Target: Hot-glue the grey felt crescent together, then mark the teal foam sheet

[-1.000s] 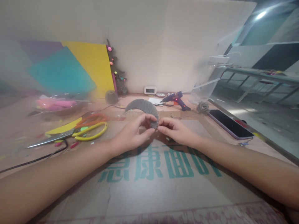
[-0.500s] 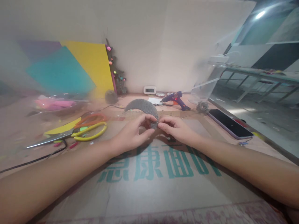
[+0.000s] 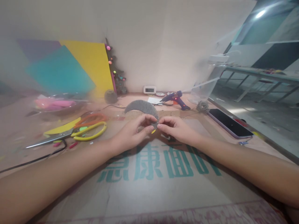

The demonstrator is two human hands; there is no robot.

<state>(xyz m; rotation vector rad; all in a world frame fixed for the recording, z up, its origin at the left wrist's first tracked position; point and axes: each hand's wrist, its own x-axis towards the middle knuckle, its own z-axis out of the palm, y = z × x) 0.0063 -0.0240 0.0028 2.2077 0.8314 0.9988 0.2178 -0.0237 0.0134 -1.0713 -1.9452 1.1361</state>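
L hand [image 3: 134,132] pinches grey crescent [image 3: 143,107] by near end, digits slightly parted round it, prob. to steady it; R hand [image 3: 175,128]: tips almost meet alongside, can't tell if gripping.

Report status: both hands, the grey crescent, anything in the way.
Left hand pinching grey crescent at its near end. Right hand at that same end, grip unclear. Scissors off left, phone off right, neither in the way.

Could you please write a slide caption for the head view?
Left hand holding a grey crescent, right hand at its end, over cardboard.
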